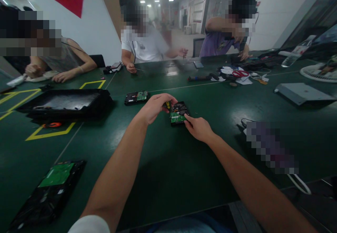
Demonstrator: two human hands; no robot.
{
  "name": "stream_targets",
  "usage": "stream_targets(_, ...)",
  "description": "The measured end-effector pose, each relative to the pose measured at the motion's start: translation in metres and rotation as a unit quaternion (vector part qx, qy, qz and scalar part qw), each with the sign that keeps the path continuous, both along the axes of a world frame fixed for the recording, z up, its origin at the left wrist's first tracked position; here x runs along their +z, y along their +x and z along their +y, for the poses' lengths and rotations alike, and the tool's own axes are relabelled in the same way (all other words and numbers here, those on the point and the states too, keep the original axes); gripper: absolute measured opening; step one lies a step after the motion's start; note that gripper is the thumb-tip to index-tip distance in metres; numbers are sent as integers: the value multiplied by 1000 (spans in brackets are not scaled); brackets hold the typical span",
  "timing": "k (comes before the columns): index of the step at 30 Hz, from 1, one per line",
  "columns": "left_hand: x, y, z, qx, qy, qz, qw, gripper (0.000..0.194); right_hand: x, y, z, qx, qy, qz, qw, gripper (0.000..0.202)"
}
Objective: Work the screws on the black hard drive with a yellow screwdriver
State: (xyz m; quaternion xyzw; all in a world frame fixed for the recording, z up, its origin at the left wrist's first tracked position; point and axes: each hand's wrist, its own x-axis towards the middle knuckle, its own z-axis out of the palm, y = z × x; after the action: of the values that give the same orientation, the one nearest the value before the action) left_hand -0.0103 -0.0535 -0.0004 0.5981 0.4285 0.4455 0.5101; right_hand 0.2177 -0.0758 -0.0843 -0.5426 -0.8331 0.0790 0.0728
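Observation:
A hard drive [179, 117] with a green circuit board lies on the green table in front of me, board side up. My left hand [159, 106] is closed around a small yellow-and-black screwdriver [167, 105] at the drive's upper left; its tip is hidden. From the right, my right hand [197, 126] grips the drive's edge, with a finger over the circuit board. Another hard drive [136, 97] rests beyond my left forearm. At the lower left lies a third, larger-looking hard drive [50, 194], also showing its green board.
A black tray [65, 103] stands at left, near yellow tape marks and an orange tool [52, 124]. To the right are a grey metal box [305, 94], a blurred-out pouch-like object [271, 147] and a bottle [297, 52]. Several people sit across the table.

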Motion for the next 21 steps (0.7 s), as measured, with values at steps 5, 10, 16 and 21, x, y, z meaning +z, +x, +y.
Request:
stream_targets(5,2,7,-7,-30,-46,-60,997,24,0,-1,0,-1,6,-3,1000,55)
stream_targets(10,-4,14,-4,-22,-72,-111,991,25,1,-1,-1,-9,1,0,1000,55)
stream_targets(16,-7,7,2,-24,-40,-88,995,22,0,0,-1,1,4,16,1000,54)
stream_targets(21,-4,8,-2,-33,-67,-91,993,26,-2,-1,0,-8,8,2,1000,55)
